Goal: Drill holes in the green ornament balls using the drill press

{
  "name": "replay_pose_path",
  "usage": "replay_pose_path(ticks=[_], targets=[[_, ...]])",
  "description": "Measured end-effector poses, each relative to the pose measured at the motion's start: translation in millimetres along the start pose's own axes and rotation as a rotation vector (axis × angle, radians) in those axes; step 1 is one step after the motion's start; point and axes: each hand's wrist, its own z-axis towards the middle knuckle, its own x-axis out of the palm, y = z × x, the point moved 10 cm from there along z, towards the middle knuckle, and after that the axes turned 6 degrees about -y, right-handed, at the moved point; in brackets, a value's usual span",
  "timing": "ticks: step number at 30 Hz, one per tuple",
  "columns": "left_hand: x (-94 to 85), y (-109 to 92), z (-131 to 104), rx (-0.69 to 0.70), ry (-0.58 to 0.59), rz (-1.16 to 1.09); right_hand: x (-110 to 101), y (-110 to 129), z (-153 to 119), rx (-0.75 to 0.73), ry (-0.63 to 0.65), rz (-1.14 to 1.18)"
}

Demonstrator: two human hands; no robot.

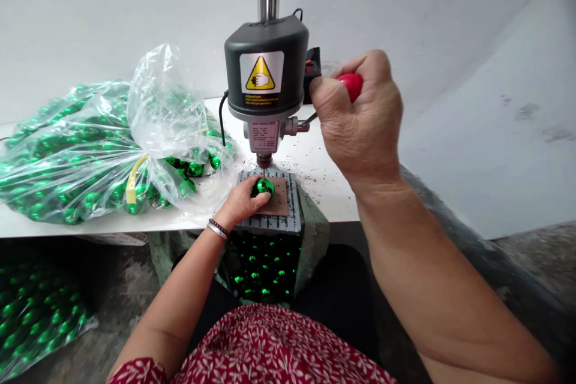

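A dark grey drill press (266,69) with a yellow warning label stands on a white table. Beneath its chuck, my left hand (243,199) holds a shiny green ball (264,187) on a brown board (281,199) that lies on the grooved metal base (293,207). The thin drill bit reaches down to the top of the ball. To the right of the drill head, my right hand (360,114) is wrapped round the red knob (351,85) of the lever.
A clear plastic bag (76,156) of green balls with a yellow tie covers the table's left side. Another bag (36,312) sits on the floor at lower left. Below the base, a green sack (315,234) holds several balls. Dark shavings lie around the base.
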Motion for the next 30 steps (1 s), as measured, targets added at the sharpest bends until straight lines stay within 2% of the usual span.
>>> replay_pose_path(ticks=[6,13,17,21,30], targets=[[8.5,3.3,3.4,0.062,0.024,-0.055,2.5,0.2,-0.2,-0.005,0.025,-0.031],[12.1,10.9,7.4,-0.023,0.030,-0.165,1.9,-0.6,-3.7,-0.011,0.041,-0.046],[12.1,13.5,6.4,-0.078,0.030,-0.185,-6.2,0.6,-13.4,-0.098,-0.015,-0.027],[12.0,11.5,5.4,-0.064,0.030,-0.183,-12.4,2.2,-25.8,-0.192,-0.063,-0.037],[14.0,12.8,4.5,-0.068,0.036,-0.175,-17.8,-1.5,-39.8,-0.163,-0.122,-0.103]])
